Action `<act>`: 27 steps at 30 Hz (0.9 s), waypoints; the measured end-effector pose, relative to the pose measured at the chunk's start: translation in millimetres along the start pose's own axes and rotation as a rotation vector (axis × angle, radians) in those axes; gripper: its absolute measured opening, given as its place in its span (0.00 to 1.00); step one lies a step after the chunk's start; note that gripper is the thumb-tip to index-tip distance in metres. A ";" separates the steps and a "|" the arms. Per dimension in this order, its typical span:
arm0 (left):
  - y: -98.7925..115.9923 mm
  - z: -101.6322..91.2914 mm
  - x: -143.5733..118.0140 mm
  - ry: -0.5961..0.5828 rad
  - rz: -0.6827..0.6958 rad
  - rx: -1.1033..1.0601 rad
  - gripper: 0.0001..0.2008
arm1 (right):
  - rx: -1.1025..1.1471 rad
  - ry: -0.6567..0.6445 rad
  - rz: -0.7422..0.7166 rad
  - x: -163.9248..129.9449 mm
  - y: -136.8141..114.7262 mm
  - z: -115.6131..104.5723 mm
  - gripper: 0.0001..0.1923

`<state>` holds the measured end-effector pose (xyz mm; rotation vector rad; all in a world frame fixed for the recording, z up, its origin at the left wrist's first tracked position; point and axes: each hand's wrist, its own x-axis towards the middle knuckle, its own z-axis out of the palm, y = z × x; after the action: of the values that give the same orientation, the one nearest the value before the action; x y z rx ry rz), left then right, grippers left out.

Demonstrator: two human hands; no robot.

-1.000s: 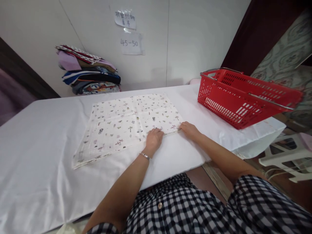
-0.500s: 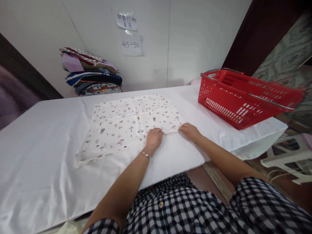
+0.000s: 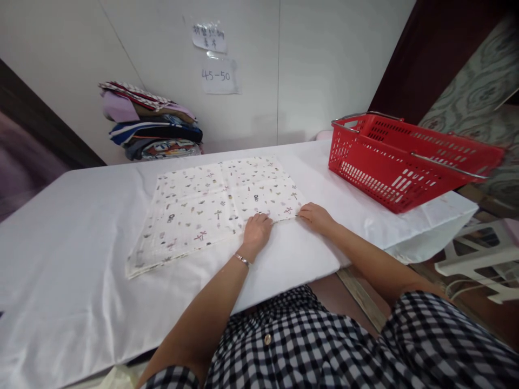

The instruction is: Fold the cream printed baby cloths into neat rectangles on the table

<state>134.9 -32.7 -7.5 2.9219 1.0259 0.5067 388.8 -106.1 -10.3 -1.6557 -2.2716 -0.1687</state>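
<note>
A white cloth [image 3: 203,202] printed with small motifs lies flat, folded in layers, on the white-covered table [image 3: 73,259]. Crease lines cross near its middle. My left hand [image 3: 258,231], with a bracelet at the wrist, is at the near edge of the cloth, right of its centre, its fingers curled over that edge. At the near right corner, my right hand [image 3: 317,217] pinches the cloth between thumb and fingers. Both hands rest low on the table, and the fingertips are partly hidden.
A red plastic basket [image 3: 377,162] with metal handles stands at the table's right end. Folded fabrics [image 3: 154,124] are stacked at the back left, against the wall. Paper notes [image 3: 221,75] hang on the wall. A white plastic stool [image 3: 474,259] is at the right.
The view has shifted very slightly. Both hands stay at the same places on the cloth's near edge, and the cloth lies as before.
</note>
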 end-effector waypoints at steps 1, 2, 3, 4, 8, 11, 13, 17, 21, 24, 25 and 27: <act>0.1 -0.1 0.2 -0.004 -0.002 0.001 0.11 | 0.002 -0.020 -0.003 0.3 -0.8 -1.8 0.13; 0.3 -0.3 0.7 -0.009 -0.002 0.004 0.11 | 0.004 -0.043 -0.003 0.6 -1.5 -3.6 0.13; 0.4 -0.5 1.4 -0.013 0.000 0.010 0.11 | 0.005 -0.069 0.000 1.1 -2.2 -5.3 0.13; 0.6 -0.8 2.3 -0.020 0.004 0.019 0.11 | 0.003 -0.100 0.007 1.6 -2.7 -6.9 0.14; 2.3 -4.9 7.4 -0.072 0.063 0.076 0.11 | -0.018 -0.209 0.031 4.9 -3.9 -11.5 0.17; 5.7 -9.5 10.1 -0.121 0.134 0.141 0.12 | -0.062 -0.267 0.029 7.5 -5.3 -13.9 0.18; 8.7 -11.2 11.1 -0.133 0.168 0.172 0.12 | -0.119 -0.298 0.021 8.7 -6.8 -15.0 0.17; 12.8 -11.3 13.9 -0.139 0.185 0.214 0.13 | -0.243 -0.316 -0.001 10.1 -9.2 -16.2 0.16; 10.8 -15.7 17.3 -0.156 0.162 0.235 0.14 | -0.300 -0.309 -0.002 13.5 -8.0 -20.1 0.14; 7.8 -21.4 14.9 -0.078 0.109 0.193 0.14 | -0.288 -0.206 0.042 16.5 -5.9 -26.9 0.15; 7.1 -22.8 13.0 -0.052 0.094 0.180 0.14 | -0.284 -0.173 0.057 17.0 -5.5 -29.3 0.16; 6.2 -23.7 8.6 -0.050 0.097 0.154 0.15 | -0.270 -0.187 0.052 16.8 -5.6 -33.3 0.16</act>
<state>137.9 -34.8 18.3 3.1145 0.9619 0.3693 385.2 -102.0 27.0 -1.9371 -2.4267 -0.3344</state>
